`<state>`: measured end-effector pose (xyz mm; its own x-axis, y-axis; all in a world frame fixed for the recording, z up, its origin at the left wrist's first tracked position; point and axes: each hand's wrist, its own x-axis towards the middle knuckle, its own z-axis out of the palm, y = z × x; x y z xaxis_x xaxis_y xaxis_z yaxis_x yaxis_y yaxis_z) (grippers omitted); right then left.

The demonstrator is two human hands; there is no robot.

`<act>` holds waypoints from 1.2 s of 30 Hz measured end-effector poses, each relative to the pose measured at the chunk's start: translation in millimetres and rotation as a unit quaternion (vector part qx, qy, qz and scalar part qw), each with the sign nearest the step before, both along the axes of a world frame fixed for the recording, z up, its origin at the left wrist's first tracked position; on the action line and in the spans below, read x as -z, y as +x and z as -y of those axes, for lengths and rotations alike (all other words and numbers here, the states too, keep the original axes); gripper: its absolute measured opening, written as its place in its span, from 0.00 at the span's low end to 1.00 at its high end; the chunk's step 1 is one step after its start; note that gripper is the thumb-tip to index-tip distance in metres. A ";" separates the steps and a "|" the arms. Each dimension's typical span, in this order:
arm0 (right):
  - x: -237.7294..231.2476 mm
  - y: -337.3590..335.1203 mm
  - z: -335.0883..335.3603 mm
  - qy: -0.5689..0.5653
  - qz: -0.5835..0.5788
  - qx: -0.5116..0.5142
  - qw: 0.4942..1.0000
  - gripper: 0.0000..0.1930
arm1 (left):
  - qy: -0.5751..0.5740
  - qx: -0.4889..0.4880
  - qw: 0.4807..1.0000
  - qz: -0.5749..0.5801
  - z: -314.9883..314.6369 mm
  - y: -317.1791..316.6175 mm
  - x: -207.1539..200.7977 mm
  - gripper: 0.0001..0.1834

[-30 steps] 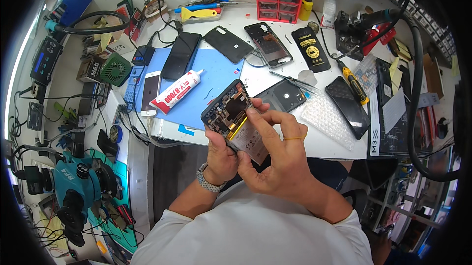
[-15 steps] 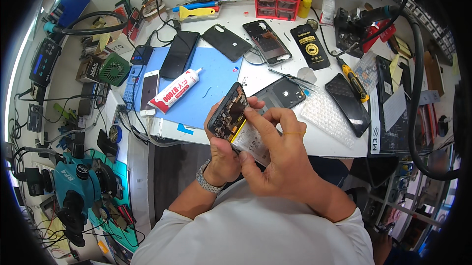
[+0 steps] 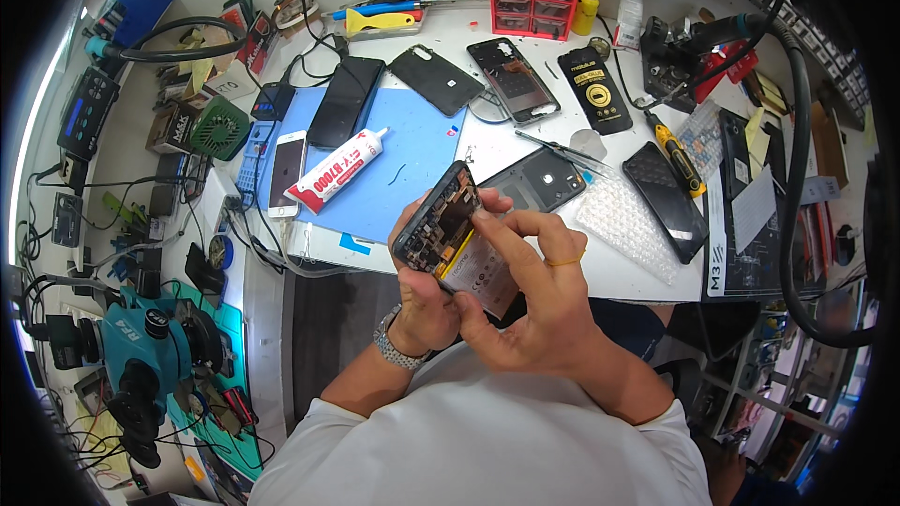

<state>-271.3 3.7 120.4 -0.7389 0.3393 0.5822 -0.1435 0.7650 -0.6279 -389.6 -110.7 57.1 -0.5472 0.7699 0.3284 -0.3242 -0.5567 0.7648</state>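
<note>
An opened smartphone (image 3: 437, 230), tilted over the table's front edge, shows its bare circuit board and a grey battery (image 3: 480, 273) with a yellow strip. My left hand (image 3: 427, 311) is closed round its left side, thumb at the lower left edge, fingers mostly hidden behind it. With its index fingertip on the upper board and its thumb at the lower edge, my right hand (image 3: 542, 286) grips the phone from the right. Beyond the hands lies a dark back cover (image 3: 544, 175) with tweezers (image 3: 553, 144) by it. A white-and-red glue tube (image 3: 336, 171) rests on the blue mat (image 3: 412, 145).
Several phones and phone parts lie about, among them a black phone (image 3: 345, 101), a white phone (image 3: 287, 173) and a dark phone (image 3: 664, 201) on bubble wrap (image 3: 619, 229). A teal microscope (image 3: 141, 342) stands at left. Red drawers (image 3: 534, 7) are at the back.
The phone has turned slightly in my hands, and its battery shows a little more. My right index finger has shifted slightly along the board. The table's things lie as before.
</note>
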 end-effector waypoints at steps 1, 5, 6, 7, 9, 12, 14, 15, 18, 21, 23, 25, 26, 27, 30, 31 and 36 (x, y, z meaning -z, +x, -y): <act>-0.1 -0.3 0.4 0.005 -0.001 0.003 1.000 0.41 | 0.003 -0.004 1.000 -0.003 -0.2 0.5 -1.0 0.48; 0.6 -0.6 1.9 0.018 -0.004 0.019 1.000 0.39 | 0.014 -0.008 0.999 -0.027 -2.0 0.0 -2.3 0.46; 0.9 -0.8 2.1 0.019 -0.005 0.020 1.000 0.38 | 0.012 -0.012 0.999 -0.033 -1.8 0.2 -2.6 0.46; 0.3 -0.4 2.0 0.025 0.003 0.022 0.999 0.39 | 0.011 -0.016 0.999 -0.038 -1.9 0.5 -2.8 0.46; -2.7 1.2 2.0 0.037 0.021 0.026 0.999 0.42 | 0.003 -0.022 0.998 -0.057 -2.3 -1.0 -4.0 0.46; -8.6 3.3 3.4 0.037 0.052 0.023 0.998 0.43 | 0.001 -0.032 0.997 -0.075 -2.9 -2.2 -3.4 0.46; -8.0 3.4 3.0 0.043 0.060 0.027 0.997 0.43 | 0.001 -0.040 0.997 -0.069 -3.9 0.8 -1.3 0.46; -7.7 3.5 2.9 0.046 0.063 0.029 0.997 0.43 | -0.001 -0.040 0.997 -0.070 -4.0 0.8 -0.5 0.47; -5.2 3.4 2.9 0.043 0.066 0.029 0.996 0.43 | -0.016 -0.031 0.996 -0.088 -3.2 -2.7 1.2 0.46; -7.7 4.0 3.0 0.041 0.073 0.028 0.996 0.43 | -0.005 -0.052 0.993 -0.102 -4.6 -0.3 3.7 0.46; -9.9 4.0 3.2 0.045 0.076 0.027 0.996 0.42 | -0.001 -0.057 0.993 -0.107 -4.6 1.3 4.3 0.45; -9.9 4.1 2.9 0.043 0.077 0.024 0.996 0.42 | -0.002 -0.053 0.992 -0.115 -4.4 1.1 3.0 0.44; -8.5 3.9 2.2 0.039 0.075 0.021 0.996 0.42 | -0.006 -0.050 0.991 -0.121 -4.4 -0.3 0.8 0.44; -7.2 3.6 1.7 0.035 0.074 0.018 0.996 0.42 | -0.009 -0.047 0.991 -0.128 -4.3 -1.0 -0.3 0.44; -6.1 0.6 1.0 0.022 0.063 0.012 0.998 0.41 | -0.019 -0.041 0.994 -0.098 -3.1 0.6 5.8 0.43; -4.5 -0.7 1.6 0.022 0.060 0.013 0.998 0.41 | -0.022 -0.043 0.994 -0.094 -3.1 0.9 6.1 0.43; 3.0 -2.7 3.2 0.008 0.073 0.008 0.997 0.39 | -0.049 -0.042 0.994 -0.088 -3.6 -0.3 4.3 0.42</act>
<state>-274.0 0.5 117.4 -0.8110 0.3436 0.4735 -0.0386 0.7761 -0.6294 -389.9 -107.1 52.7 -0.5521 0.7569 0.3496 -0.1360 -0.4955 0.8579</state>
